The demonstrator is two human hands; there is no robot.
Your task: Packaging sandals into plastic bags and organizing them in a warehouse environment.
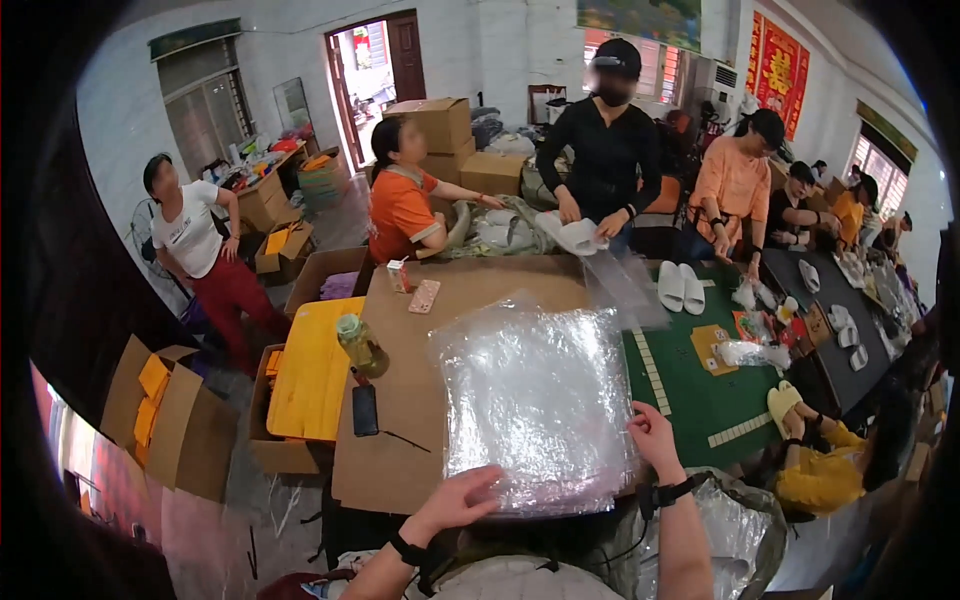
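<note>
A thick stack of clear plastic bags (535, 400) lies on the brown table board in front of me, shiny and slightly uneven at its edges. At its near left corner rests my left hand (462, 500), fingers stretched over the plastic. My right hand (655, 438) is at the stack's right edge, its fingers apart and lightly bent against the side. Both wrists wear dark bands. Left of the stack are a green-capped bottle (362, 347), a black phone (366, 410), a phone in a pink case (424, 296) and a small drink carton (398, 276).
Across the table a person in black handles white slippers (578, 235) over a clear bag. Another pair of white slippers (681, 288) lies on the green tabletop (690, 370). A yellow package (318, 370) tops a box at left. Several people work along the right; one stands at far left.
</note>
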